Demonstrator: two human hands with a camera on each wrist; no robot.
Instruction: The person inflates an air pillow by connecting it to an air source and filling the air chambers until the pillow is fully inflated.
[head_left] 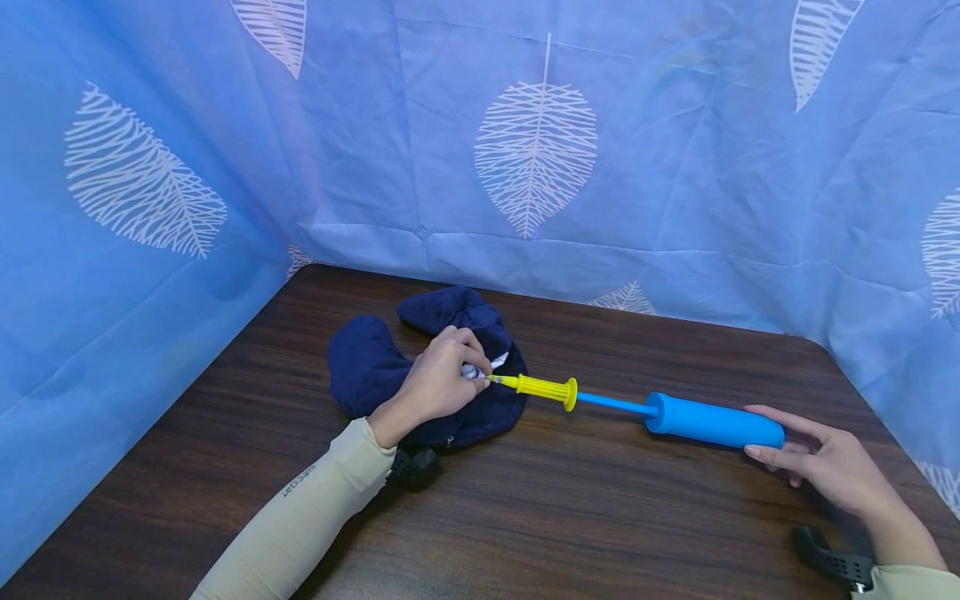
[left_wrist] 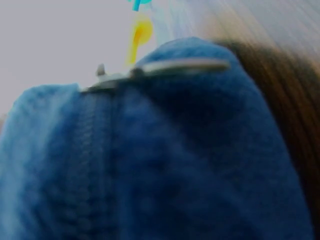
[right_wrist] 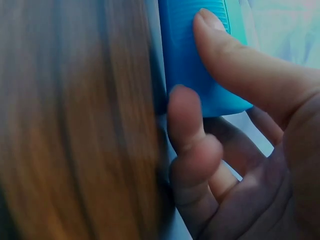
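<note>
A navy U-shaped neck pillow (head_left: 366,362) lies on the table, with some white lining (head_left: 500,360) showing at its opening. My left hand (head_left: 438,379) rests over it and pinches the valve where the pump's yellow nozzle end (head_left: 543,389) meets it; the fingers cover most of the valve. From the yellow part a thin blue rod (head_left: 613,403) runs out to the pump's blue barrel (head_left: 712,420). My right hand (head_left: 832,462) grips the barrel's far right end, thumb along its ribbed side (right_wrist: 182,30). In the left wrist view, the pillow's zipper (left_wrist: 90,165) and its pull (left_wrist: 175,67) fill the foreground.
The dark wood table (head_left: 585,517) has rounded back corners. A blue cloth with white leaf prints (head_left: 660,167) hangs behind it and along both sides. Black wrist straps (head_left: 832,560) sit on both wrists.
</note>
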